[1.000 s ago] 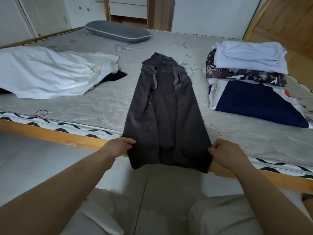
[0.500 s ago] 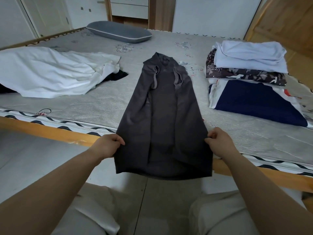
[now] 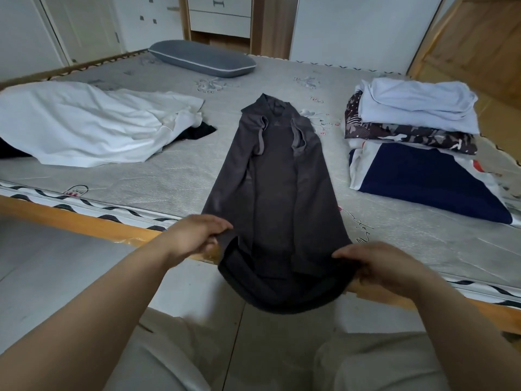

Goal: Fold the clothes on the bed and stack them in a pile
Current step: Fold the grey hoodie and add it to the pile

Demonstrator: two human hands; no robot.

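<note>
View: head camera, looking forward and down across the bed.
Item in hand: long dark grey knit garment [image 3: 277, 176], sleeves already turned in over its front, lying lengthwise on the grey patterned mattress [image 3: 174, 176] with the collar far from the person and the hem hanging over the wooden bed rail [image 3: 84, 221].
Left hand [image 3: 194, 238]: grip pinched on the hem's left corner, thumb under, fingers over the cloth.
Right hand [image 3: 386, 263]: grip pinched on the hem's right corner, fingers curled round the edge.
Hem: sags in a curve between the two hands, off the mattress edge.
Pile: folded stack [image 3: 417, 136] on the right side of the bed, well apart from the garment; pale blue folded piece on top, dark printed piece under it, navy and white piece at the bottom.
Unfolded stock: crumpled white garment [image 3: 84, 122] on the left side, a black piece showing under its edge.
Other: grey oblong pillow [image 3: 203, 59] at the far end.
Step, as judged: lengthwise fold done; crosswise fold starting.
Next move calls for: carrying both corners level up toward the collar, hem taut, edges matched, then moving the bundle onto the stack.
</note>
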